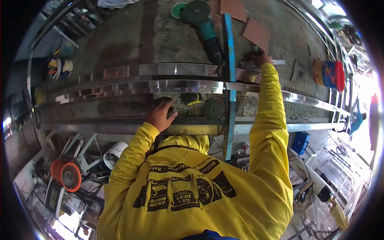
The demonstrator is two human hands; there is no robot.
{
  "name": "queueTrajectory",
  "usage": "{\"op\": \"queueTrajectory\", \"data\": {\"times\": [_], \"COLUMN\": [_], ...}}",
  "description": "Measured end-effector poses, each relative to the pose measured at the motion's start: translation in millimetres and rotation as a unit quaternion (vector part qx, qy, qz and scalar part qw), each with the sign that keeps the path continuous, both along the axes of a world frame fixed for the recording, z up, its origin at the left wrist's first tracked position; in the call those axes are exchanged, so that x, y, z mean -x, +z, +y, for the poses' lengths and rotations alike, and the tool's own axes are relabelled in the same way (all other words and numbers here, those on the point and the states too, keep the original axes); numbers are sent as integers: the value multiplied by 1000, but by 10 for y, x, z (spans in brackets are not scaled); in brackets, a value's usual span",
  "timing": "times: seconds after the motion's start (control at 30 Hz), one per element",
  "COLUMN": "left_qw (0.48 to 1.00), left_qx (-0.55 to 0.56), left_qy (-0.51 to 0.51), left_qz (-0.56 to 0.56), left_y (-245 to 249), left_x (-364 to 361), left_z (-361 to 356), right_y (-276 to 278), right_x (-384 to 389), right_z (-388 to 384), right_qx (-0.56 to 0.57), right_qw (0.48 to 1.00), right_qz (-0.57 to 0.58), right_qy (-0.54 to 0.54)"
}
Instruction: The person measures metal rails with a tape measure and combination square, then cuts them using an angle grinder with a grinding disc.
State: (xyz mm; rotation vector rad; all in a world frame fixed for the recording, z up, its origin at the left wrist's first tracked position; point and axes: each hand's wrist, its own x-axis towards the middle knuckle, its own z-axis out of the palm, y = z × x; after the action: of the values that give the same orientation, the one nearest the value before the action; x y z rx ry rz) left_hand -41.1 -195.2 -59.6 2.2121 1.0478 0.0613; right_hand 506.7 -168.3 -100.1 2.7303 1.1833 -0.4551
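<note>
My left hand (160,115) is at the near edge of the bench, its fingers curved over a dark object (164,102) that I cannot make out. Farther off, my right hand (262,59) reaches past the metal bars, fingers closed around something small and dark beside a reddish-brown square sheet (257,35). Two shiny metal bars (176,86) run across the bench under my right arm. A blue level-like bar (230,52) lies across them between my hands. Beyond the bars is a green and black angle grinder (206,35). A black and yellow item (191,98) lies right of my left hand.
Reddish sheets (233,9) lie at the far side. A red-rimmed bucket (334,75) stands right, a filled container (60,69) left. Below the bench are an orange round object (71,177), a white bucket (115,155) and a blue box (301,143). Metal framing borders both sides.
</note>
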Motion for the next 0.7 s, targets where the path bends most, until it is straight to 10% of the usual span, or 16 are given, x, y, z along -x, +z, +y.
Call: {"op": "queueTrajectory", "data": {"times": [0.23, 0.37, 0.53, 0.63, 0.7], "left_qw": [991, 981, 950, 758, 743], "left_qx": [53, 17, 131, 459, 515], "left_qy": [86, 108, 95, 131, 76], "left_qz": [-83, -158, -265, -444, -420], "left_y": [494, 807, 1196, 1490, 1299], "left_x": [395, 617, 539, 221, 315], "left_z": [51, 165, 513, 722, 727], "right_y": [144, 595, 2323, 2658, 2492], "right_x": [-262, -474, 1304, 2724, 3633], "right_z": [-51, -346, -330, -293, -323], "right_qx": [-19, -288, -457, -340, -301], "right_qw": [1000, 956, 863, 863, 854], "right_qz": [-12, -40, -44, 1, 110], "right_qy": [-14, 36, 212, 373, 410]}}
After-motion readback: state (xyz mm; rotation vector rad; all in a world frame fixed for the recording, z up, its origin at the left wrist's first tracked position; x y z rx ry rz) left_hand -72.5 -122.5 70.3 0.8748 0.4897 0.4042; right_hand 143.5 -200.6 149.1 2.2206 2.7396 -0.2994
